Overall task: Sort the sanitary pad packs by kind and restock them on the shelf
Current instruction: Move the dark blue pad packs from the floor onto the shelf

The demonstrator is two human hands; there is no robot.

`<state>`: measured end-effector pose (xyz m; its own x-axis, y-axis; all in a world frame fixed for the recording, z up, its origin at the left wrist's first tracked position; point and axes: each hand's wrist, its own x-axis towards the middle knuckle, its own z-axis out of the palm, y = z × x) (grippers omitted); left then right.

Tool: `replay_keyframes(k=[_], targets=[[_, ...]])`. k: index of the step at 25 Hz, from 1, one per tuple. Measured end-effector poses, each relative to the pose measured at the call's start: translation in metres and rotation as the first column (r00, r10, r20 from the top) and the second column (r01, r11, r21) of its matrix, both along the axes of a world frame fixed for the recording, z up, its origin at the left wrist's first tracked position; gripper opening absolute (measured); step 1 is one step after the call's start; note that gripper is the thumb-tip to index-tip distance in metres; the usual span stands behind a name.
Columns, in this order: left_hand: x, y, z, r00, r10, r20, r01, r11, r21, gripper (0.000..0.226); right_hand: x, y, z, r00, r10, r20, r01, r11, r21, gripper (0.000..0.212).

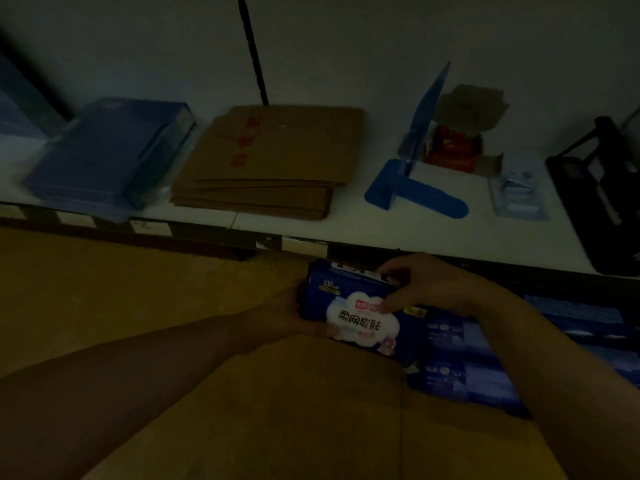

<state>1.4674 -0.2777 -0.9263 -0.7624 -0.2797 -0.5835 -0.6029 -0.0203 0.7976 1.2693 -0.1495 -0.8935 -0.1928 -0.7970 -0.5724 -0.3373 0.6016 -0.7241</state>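
Dark blue pad pack (360, 306) held label-up in front of the shelf (346, 220), probably to check its kind. Left hand (294, 315) grip wraps its end; right hand (427, 285) grip pinches the top edge. More packs (460, 374) lie lower right, not yet shelved.

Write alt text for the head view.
The left hand and right hand hold a dark blue pad pack before a white shelf. On it lie blue boxes, flattened cardboard, a blue divider; more blue packs sit lower right.
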Motion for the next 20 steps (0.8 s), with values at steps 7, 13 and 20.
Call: replay_keyframes(k=[7, 13, 20], targets=[[-0.01, -0.013, 0.01, 0.939, 0.275, -0.206, -0.22, 0.942, 0.255, 0.042, -0.007, 0.0, 0.017, 0.941, -0.292, 0.171, 0.319, 0.933, -0.167, 0.066], [-0.013, -0.01, 0.022, 0.882, 0.444, -0.155, -0.353, 0.842, 0.407, 0.043, 0.022, -0.018, 0.024, 0.852, -0.486, 0.191, 0.513, 0.849, -0.128, 0.091], [0.027, 0.013, 0.105, 0.903, 0.427, 0.035, -0.399, 0.808, 0.433, 0.049, 0.077, 0.006, 0.101, 0.701, -0.663, 0.262, 0.694, 0.718, -0.042, 0.092]])
